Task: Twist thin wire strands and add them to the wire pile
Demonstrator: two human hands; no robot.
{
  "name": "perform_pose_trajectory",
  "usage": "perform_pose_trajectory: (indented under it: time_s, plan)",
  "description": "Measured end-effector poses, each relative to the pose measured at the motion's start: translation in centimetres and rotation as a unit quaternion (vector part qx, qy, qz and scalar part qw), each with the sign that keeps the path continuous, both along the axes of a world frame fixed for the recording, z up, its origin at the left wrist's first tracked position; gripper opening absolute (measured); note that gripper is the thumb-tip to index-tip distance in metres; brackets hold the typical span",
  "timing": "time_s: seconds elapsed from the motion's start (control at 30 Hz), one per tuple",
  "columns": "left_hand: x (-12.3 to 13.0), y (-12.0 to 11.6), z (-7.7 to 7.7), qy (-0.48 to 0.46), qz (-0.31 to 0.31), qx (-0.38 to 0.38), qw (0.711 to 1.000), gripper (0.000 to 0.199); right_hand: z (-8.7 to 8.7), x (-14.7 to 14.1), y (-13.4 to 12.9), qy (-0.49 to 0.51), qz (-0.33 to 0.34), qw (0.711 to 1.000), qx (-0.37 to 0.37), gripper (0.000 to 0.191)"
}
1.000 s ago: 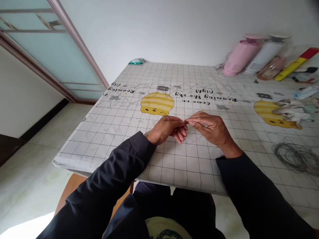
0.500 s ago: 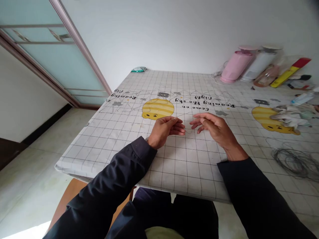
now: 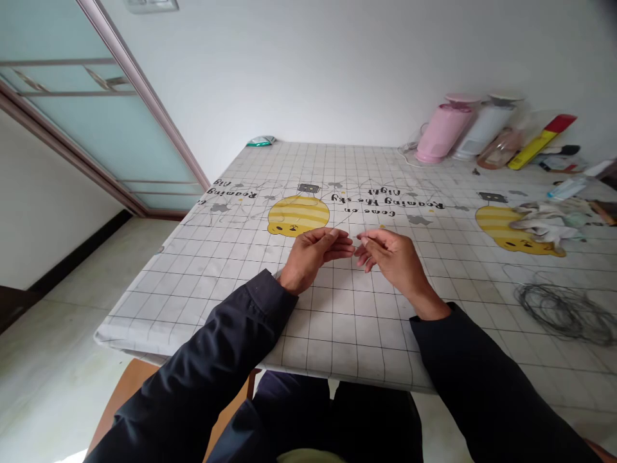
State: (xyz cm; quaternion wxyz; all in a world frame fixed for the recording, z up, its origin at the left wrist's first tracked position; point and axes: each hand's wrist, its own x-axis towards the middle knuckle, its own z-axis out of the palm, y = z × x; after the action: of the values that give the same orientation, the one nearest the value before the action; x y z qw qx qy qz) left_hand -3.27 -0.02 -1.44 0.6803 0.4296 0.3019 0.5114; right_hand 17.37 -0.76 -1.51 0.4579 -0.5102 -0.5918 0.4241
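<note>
My left hand (image 3: 311,254) is over the tablecloth just below the left yellow bear print, thumb pressed to the index finger. A thin wire (image 3: 344,220), barely visible, rises from this pinch; most of its length is too fine to follow. Close by on the right, my right hand (image 3: 395,257) is closed, its thumb against the index fingertip and the other fingers loosely curled. Whatever lies in that pinch is too small to make out. The fingertips of both hands almost meet.
A loose coil of grey wire (image 3: 563,312) lies on the checked tablecloth (image 3: 231,283) at right. Beyond it are a crumpled cloth (image 3: 547,225), a pink canister (image 3: 443,132), a white canister (image 3: 482,132) and a yellow-red box (image 3: 540,143). A green packet (image 3: 261,141) is at the far left corner.
My right hand has moved left toward my left hand, and its thumb has closed onto the index finger. My left hand keeps its pinch. The view has shifted slightly.
</note>
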Motion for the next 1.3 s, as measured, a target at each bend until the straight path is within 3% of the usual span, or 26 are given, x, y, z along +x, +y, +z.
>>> perform_pose_trajectory:
  time_s: [0.2,0.43,0.6,0.73,0.8,0.9,0.97,1.07,1.13,1.2,1.3]
  plan:
    - [0.0,0.1,0.0,-0.001,-0.04,0.01,0.999,0.033,-0.2,-0.7,-0.7,-0.105,-0.017,0.991,0.085,0.035]
    - [0.0,-0.4,0.5,0.037,-0.026,0.003,0.999,0.037,0.3,0.0,-0.6,-0.166,-0.077,0.97,0.158,0.03]
    - [-0.4,0.0,0.9,0.086,0.004,0.015,0.996,0.042,-0.3,0.1,-0.4,-0.223,-0.081,0.946,0.223,0.032]
    - [-0.7,0.5,0.6,0.154,0.067,0.042,0.985,0.049,-0.6,0.3,-0.1,-0.246,-0.079,0.938,0.231,0.035]
    - [-1.0,-0.1,0.5,0.228,0.116,0.09,0.963,0.048,-0.8,0.4,0.1,-0.256,-0.081,0.936,0.229,0.035]
    - [-1.2,-2.5,0.7,0.366,0.124,0.25,0.888,0.042,-1.0,0.7,0.4,-0.267,-0.093,0.933,0.221,0.034]
    - [-0.9,-4.2,0.8,0.428,0.029,0.382,0.818,0.04,-1.4,0.6,0.7,-0.26,-0.097,0.941,0.195,0.033]
    - [0.3,-5.6,0.0,0.439,-0.14,0.531,0.711,0.04,-2.1,0.4,1.2,-0.222,-0.079,0.965,0.112,0.034]
    - [1.1,-5.6,-1.3,0.438,-0.185,0.577,0.664,0.045,-2.5,0.1,1.5,-0.188,-0.065,0.979,0.049,0.035]
    - [1.5,-5.2,-2.6,0.425,-0.188,0.582,0.667,0.044,-2.7,-0.3,1.9,-0.156,-0.059,0.986,0.002,0.034]
    - [1.5,-4.6,-3.9,0.404,-0.17,0.541,0.718,0.042,-2.4,-1.3,2.8,-0.132,-0.04,0.99,-0.028,0.031]
